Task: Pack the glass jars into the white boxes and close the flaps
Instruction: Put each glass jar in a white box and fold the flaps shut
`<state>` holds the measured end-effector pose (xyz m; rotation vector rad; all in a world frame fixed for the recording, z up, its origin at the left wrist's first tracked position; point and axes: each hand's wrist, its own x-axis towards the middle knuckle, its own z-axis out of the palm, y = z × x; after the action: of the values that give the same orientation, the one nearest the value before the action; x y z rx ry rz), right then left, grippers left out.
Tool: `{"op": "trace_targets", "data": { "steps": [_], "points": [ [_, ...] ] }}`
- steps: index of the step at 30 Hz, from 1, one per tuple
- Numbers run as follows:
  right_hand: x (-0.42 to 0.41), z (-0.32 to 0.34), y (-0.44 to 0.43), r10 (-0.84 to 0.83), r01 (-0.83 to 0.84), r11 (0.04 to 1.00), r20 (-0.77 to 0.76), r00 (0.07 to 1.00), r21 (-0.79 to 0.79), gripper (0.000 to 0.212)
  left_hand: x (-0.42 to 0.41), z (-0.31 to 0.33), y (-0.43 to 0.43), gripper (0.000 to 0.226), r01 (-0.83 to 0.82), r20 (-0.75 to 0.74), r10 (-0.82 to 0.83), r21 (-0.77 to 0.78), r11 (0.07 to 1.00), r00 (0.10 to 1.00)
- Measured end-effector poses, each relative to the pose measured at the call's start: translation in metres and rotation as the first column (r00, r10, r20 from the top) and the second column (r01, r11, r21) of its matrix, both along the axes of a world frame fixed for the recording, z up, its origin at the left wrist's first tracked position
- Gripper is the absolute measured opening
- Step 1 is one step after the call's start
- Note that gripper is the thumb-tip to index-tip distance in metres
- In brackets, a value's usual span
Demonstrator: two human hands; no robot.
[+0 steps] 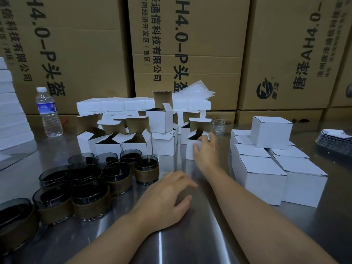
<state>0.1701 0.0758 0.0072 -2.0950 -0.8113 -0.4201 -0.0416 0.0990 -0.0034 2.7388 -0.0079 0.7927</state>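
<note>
While the left hand (167,197) rests empty, fingers loosely curled, on the steel table (190,244), the right hand (206,149), somewhat blurred, appears to clasp an open white cardboard box (189,156) at frame centre. Purpose: bringing it to the dark, brown-sleeved glass jars (146,168) at lower left.

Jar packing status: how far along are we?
Looks done: closed boxes stacked at the right. In hand: right hand grips an open box; left hand rests on the table, holding nothing. Left: a cluster of jars unpacked at the left, and several more unclosed boxes.
</note>
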Motion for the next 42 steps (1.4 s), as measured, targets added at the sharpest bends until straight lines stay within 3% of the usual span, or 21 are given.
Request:
{"op": "trace_targets", "data": {
  "steps": [6, 10, 14, 18, 23, 35, 42],
  "points": [
    [-0.045, -0.001, -0.026, 0.071, -0.074, 0.997, 0.098, 0.993, 0.032, 0.024, -0.001, 0.001, 0.006, 0.029, -0.044, 0.102, 0.058, -0.142, 0.989, 0.993],
    [-0.073, 0.001, -0.046, 0.181, -0.182, 0.983, 0.164, 0.97, -0.01, 0.023, -0.003, 0.005, 0.006, 0.045, -0.025, 0.138, 0.068, -0.29, 0.957, 0.988],
    [-0.098, -0.001, -0.063, 0.23, -0.225, 0.973, 0.228, 0.946, -0.048, 0.025, -0.004, 0.008, 0.007, 0.051, -0.019, 0.184, 0.083, -0.325, 0.946, 0.979],
    [-0.119, -0.006, -0.084, 0.292, -0.294, 0.955, 0.31, 0.905, -0.042, 0.02, -0.006, 0.012, 0.004, 0.038, -0.007, 0.223, 0.087, -0.337, 0.941, 0.971],
    [-0.136, -0.003, -0.104, 0.317, -0.332, 0.943, 0.299, 0.9, -0.002, 0.017, -0.01, 0.017, 0.001, 0.044, 0.029, 0.297, 0.081, -0.349, 0.937, 0.951],
    [-0.135, 0.008, -0.105, 0.311, -0.322, 0.947, 0.248, 0.917, 0.004, 0.023, -0.005, 0.015, 0.002, 0.042, 0.069, 0.252, 0.077, -0.524, 0.849, 0.965],
    [-0.134, 0.01, -0.105, 0.337, -0.334, 0.941, 0.216, 0.916, -0.054, 0.037, -0.006, 0.016, 0.001, 0.039, 0.038, 0.234, 0.104, -0.531, 0.846, 0.967]
  ]
}}
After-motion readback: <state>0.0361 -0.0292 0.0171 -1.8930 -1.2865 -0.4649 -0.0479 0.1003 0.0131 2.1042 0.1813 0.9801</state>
